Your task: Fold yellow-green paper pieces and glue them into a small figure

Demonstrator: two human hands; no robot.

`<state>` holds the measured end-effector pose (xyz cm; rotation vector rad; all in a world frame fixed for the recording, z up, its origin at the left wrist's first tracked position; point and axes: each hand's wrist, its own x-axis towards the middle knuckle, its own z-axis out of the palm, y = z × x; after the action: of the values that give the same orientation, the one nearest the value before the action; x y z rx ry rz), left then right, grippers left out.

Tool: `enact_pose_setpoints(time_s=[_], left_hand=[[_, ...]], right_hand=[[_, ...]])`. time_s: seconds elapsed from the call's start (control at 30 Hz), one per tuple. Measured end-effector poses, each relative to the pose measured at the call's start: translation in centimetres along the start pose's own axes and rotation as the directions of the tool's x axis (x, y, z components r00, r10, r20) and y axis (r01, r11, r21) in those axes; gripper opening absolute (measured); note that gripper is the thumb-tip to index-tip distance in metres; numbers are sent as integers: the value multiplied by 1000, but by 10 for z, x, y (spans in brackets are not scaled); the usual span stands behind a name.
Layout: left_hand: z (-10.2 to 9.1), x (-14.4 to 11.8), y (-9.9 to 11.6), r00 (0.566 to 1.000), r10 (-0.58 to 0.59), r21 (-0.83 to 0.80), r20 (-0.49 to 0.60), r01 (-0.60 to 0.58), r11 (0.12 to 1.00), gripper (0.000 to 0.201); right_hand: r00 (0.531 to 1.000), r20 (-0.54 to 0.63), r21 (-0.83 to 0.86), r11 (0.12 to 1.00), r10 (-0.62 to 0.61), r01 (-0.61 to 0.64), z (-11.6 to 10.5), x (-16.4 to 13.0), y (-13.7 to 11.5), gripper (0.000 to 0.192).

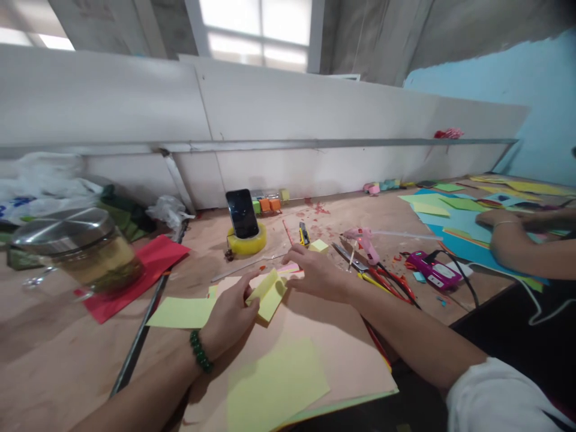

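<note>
A piece of yellow paper (272, 300) with a raised fold stands between my hands, above a stack of pale pink paper sheets (346, 348). My left hand (231, 315), with a dark green bead bracelet at the wrist, pinches its left side between thumb and fingers. From the right, my right hand (317, 275) has closed fingertips at the paper's upper right edge; the fingertips are partly hidden. Beneath my left hand lies a yellow strip (182, 312). A larger yellow sheet (279, 384) rests on the front of the stack.
A glass tea jug (85, 252) stands on red paper (168, 252) at left. Behind my hands, a phone (243, 213) leans in a yellow tape roll (247, 243). A utility knife (305, 233), scissors (353, 259), pink glue gun (366, 243) and purple power strip (434, 271) lie rightward. Another person's arm (517, 240) is at far right.
</note>
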<state>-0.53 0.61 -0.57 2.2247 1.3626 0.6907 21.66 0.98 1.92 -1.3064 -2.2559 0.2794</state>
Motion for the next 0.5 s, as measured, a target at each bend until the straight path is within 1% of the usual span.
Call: enact_pose_setpoints(time_s=[0.07, 0.1, 0.13, 0.2, 0.27, 0.33, 0.4, 0.43, 0.5], left_hand=[[0, -3, 2, 998, 3, 45, -68, 0, 999, 59], [0, -5, 3, 995, 17, 58, -97, -12, 998, 61], [2, -6, 3, 992, 36, 66, -124, -28, 997, 64], [4, -10, 4, 987, 72, 75, -145, -61, 995, 69], [6, -14, 6, 988, 94, 95, -125, -82, 992, 72], [7, -16, 8, 988, 123, 131, -89, -111, 985, 68], [5, -17, 9, 988, 148, 141, -52, -140, 980, 60], [4, -17, 9, 988, 149, 113, -35, -144, 983, 55], [1, -15, 7, 991, 137, -11, -2, -137, 991, 44]], right_hand=[[990, -61, 5, 992, -125, 126, 6, -2, -2, 15], [981, -52, 21, 982, -184, 186, 9, -3, -4, 14], [973, -17, 38, 972, -232, 232, 13, -4, -7, 19], [955, 98, 59, 959, -281, 276, 21, -6, -12, 33], [938, 219, 39, 963, -269, 267, 28, -5, -16, 44], [923, 289, -4, 964, -252, 265, 32, -4, -16, 48], [917, 294, -20, 957, -271, 289, 35, -3, -13, 46], [916, 280, -19, 953, -286, 303, 35, -2, -11, 41], [917, 252, -10, 947, -309, 322, 36, -2, -6, 29]])
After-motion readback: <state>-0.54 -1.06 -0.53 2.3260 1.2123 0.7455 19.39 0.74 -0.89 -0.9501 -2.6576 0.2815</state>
